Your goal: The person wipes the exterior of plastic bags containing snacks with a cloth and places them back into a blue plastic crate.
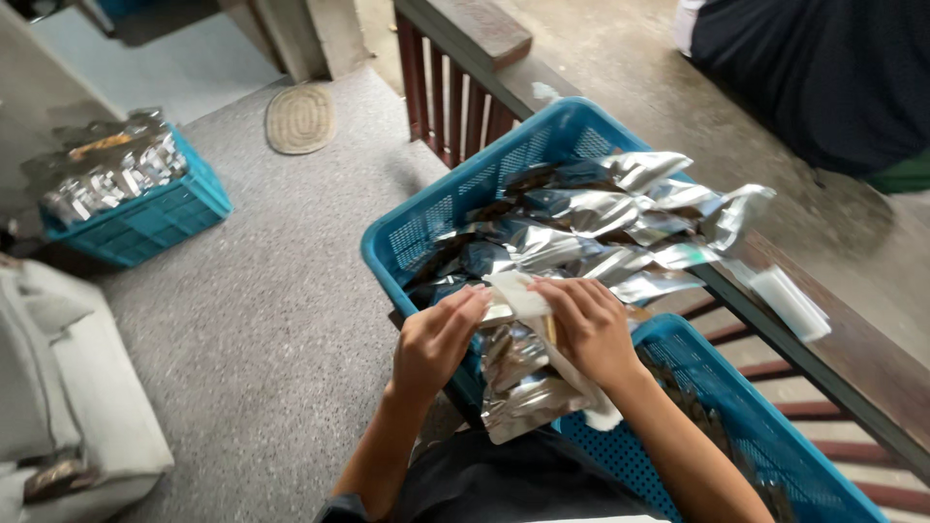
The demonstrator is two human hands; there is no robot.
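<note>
My left hand (433, 341) and my right hand (589, 327) both grip the top of a silver foil pouch (518, 383) that hangs down between them. A white cloth or paper strip (531, 302) lies across the pouch top under my right fingers. Just beyond my hands stands a blue plastic basket (436, 208) heaped with several more silver foil pouches (601, 218). A second blue basket (765, 436) sits under my right forearm.
A third blue basket (155, 218) of foil pouches stands on the grey floor at the left. A wooden railing (852, 358) runs along the right, with a white packet (790, 302) on it. An oval mat (301, 118) lies farther off. White cushions (68, 387) sit at the left edge.
</note>
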